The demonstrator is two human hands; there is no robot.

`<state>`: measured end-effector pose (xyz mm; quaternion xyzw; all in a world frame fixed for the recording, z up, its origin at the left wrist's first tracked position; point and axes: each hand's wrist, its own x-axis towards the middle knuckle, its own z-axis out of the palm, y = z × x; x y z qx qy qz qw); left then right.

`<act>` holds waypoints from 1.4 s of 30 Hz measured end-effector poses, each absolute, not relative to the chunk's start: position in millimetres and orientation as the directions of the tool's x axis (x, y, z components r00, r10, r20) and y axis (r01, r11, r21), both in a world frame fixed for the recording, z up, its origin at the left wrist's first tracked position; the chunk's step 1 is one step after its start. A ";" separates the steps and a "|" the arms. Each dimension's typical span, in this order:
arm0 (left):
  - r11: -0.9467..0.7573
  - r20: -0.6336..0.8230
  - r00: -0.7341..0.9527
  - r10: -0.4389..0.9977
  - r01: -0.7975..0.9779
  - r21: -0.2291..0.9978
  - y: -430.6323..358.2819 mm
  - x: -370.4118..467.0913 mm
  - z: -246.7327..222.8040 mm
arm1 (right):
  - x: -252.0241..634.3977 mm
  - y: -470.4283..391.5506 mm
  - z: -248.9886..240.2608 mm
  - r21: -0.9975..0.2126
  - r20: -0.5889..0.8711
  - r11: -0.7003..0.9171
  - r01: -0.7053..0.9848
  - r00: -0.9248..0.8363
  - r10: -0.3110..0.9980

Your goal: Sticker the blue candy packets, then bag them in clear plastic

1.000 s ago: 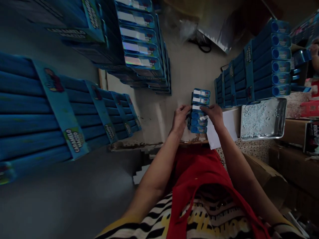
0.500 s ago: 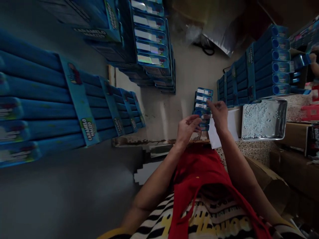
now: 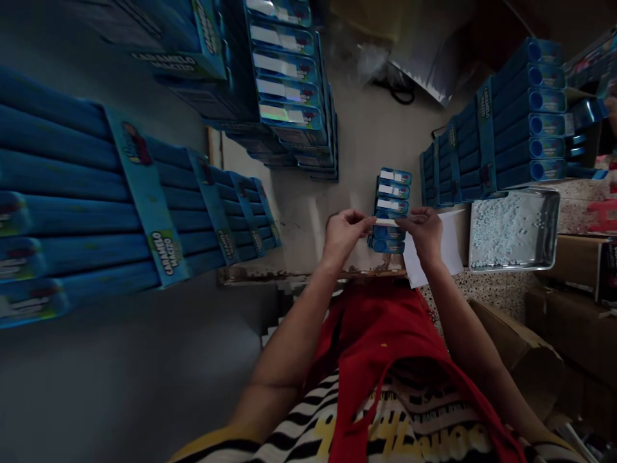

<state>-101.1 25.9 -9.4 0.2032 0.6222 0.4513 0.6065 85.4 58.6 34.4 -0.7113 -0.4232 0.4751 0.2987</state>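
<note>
A short row of blue boxes (image 3: 391, 175) with small printed end faces lies in front of me. The three far boxes each carry a white strip (image 3: 391, 206) across the end; the two nearest me show a bare round opening (image 3: 380, 245). Above the fourth box a white strip (image 3: 386, 222) is stretched level between my hands. My left hand (image 3: 344, 233) pinches its left end between thumb and fingertips. At its right end, my right hand (image 3: 425, 233) pinches it the same way. Whether the strip touches the box I cannot tell.
Stacked blue boxes (image 3: 284, 83) with white strips stand at the back; banded bundles (image 3: 139, 212) are on the left. More bundles (image 3: 511, 128) with round openings stand right, beside a metal tray (image 3: 554, 231) of small pale beads. White paper (image 3: 438, 251) and black scissors (image 3: 402, 96) lie nearby.
My hands were at the boxes with fingers apart from each other; now they hold a white strip stretched between them. My left hand has moved left and slightly away from me.
</note>
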 end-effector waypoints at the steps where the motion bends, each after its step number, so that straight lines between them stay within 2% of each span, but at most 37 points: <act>1: 0.519 -0.569 -0.187 0.801 -0.259 0.815 29.9 -102.6 -12.4 | 82.9 58.7 31.0 -0.815 -0.398 -0.452 0.362 0.217 0.891; 4: 0.538 -0.570 -0.200 0.796 -0.197 0.820 38.3 -104.7 -20.9 | 75.7 60.1 22.9 -0.782 -0.349 -0.427 0.453 0.250 0.903; 11: 0.574 -0.604 -0.218 0.766 -0.191 0.797 42.0 -105.9 -24.6 | 70.6 61.5 16.8 -0.703 -0.302 -0.408 0.583 0.275 0.913; 22: 0.599 -0.633 -0.208 0.745 -0.209 0.773 40.1 -105.3 -32.8 | 65.6 62.6 12.0 -0.650 -0.279 -0.391 0.652 0.275 0.920; 28: 0.649 -0.695 0.006 0.719 -0.362 0.669 35.6 -104.3 -50.8 | 74.9 59.5 0.6 -0.628 -0.166 -0.302 0.717 0.255 0.953; 31: 0.654 -0.708 0.066 0.703 -0.452 0.607 30.3 -98.2 -61.5 | 82.3 58.2 -6.9 -0.683 -0.195 -0.291 0.670 0.217 0.957; 36: 0.590 -0.741 -0.056 0.669 -0.567 0.575 26.3 -76.0 -79.1 | 90.6 60.6 -19.8 -0.759 -0.259 -0.330 0.562 0.205 0.944; 42: 0.597 -0.729 -0.184 0.660 -0.461 0.657 24.8 -73.8 -95.7 | 101.5 68.9 -28.9 -0.799 -0.449 -0.460 0.387 0.123 0.885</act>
